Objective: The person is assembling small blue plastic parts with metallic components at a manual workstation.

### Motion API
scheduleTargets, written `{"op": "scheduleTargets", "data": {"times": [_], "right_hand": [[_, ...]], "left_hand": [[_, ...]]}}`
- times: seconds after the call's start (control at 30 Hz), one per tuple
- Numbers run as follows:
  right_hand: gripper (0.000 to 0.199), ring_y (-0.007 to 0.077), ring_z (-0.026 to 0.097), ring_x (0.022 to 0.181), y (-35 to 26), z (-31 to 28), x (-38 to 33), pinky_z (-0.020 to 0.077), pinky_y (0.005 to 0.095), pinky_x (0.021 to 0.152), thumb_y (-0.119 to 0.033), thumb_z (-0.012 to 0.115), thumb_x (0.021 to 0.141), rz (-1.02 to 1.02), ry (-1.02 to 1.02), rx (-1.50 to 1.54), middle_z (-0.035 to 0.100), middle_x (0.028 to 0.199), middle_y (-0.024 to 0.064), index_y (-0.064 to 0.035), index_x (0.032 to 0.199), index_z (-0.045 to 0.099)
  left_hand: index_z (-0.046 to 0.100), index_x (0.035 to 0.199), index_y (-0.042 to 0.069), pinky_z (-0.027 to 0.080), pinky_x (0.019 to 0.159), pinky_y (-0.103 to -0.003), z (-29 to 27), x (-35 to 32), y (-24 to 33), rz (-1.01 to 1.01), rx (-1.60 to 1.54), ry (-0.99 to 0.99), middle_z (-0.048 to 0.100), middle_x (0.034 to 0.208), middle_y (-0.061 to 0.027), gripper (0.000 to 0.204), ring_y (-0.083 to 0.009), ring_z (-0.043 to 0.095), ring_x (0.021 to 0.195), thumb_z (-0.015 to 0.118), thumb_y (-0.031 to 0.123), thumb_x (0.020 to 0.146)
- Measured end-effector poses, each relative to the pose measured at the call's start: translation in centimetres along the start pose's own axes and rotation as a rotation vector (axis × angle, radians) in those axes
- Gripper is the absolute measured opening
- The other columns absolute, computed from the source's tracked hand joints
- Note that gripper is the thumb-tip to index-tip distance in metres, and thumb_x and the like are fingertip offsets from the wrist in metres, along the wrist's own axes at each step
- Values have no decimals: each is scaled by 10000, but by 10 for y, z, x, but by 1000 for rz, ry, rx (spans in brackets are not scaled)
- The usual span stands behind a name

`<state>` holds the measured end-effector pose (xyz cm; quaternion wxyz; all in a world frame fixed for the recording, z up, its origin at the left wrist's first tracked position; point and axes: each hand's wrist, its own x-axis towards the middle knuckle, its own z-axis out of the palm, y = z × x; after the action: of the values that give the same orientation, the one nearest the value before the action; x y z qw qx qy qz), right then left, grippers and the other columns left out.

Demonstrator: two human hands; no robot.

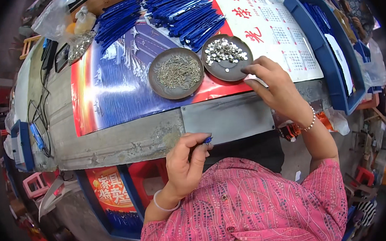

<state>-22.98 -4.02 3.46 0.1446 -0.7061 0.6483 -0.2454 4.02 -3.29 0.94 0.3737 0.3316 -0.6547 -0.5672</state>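
Head view: nearest, the left hand [183, 164] pinches a blue piece [208, 140] between thumb and fingertips, at the near edge of the table [113, 145]. Farther out, the right hand [278, 85] has thumb and forefinger slightly parted, nothing visible between them, close by the right dish [217, 70], where silver discs [224, 50] lie. Beside it, the left dish [171, 92] holds metal bits [178, 72]; both sit on a poster [114, 101]. Beyond, blue strips [177, 10] lie piled.

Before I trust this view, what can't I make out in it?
All in the head view:
- Blue piece: full shape hidden by the fingers of the left hand.
- Right hand: detail too small to tell whether it pinches anything.
- Blue box: contents partly covered by the white sheet.
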Motion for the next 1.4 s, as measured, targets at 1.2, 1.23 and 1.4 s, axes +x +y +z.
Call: {"op": "scheduleTargets", "data": {"times": [1.2,1.23,1.4], "right_hand": [[202,247,526,663,-70,50,-17,413,335,632,68,687,699,-345,111,624,581,748,81,-44,822,573],[212,240,516,671,-71,49,-18,407,337,631,92,668,703,-338,88,630,558,739,87,-34,828,553],[215,141,499,700,-76,59,-35,428,264,647,88,628,736,148,-7,1207,522,789,49,-27,844,482]], "left_hand": [[556,1125,9,433,642,-207,17,0,-6,-141,-596,70,511,1035,-63,227,-79,508,741,522,-8,901],[554,1131,9,431,645,-205,17,0,-8,-114,-592,48,507,1031,-60,233,-77,506,738,516,-14,902],[553,1154,15,396,677,-192,15,-4,-9,-25,-635,-28,468,969,-28,252,-72,475,768,506,-15,909]]}}
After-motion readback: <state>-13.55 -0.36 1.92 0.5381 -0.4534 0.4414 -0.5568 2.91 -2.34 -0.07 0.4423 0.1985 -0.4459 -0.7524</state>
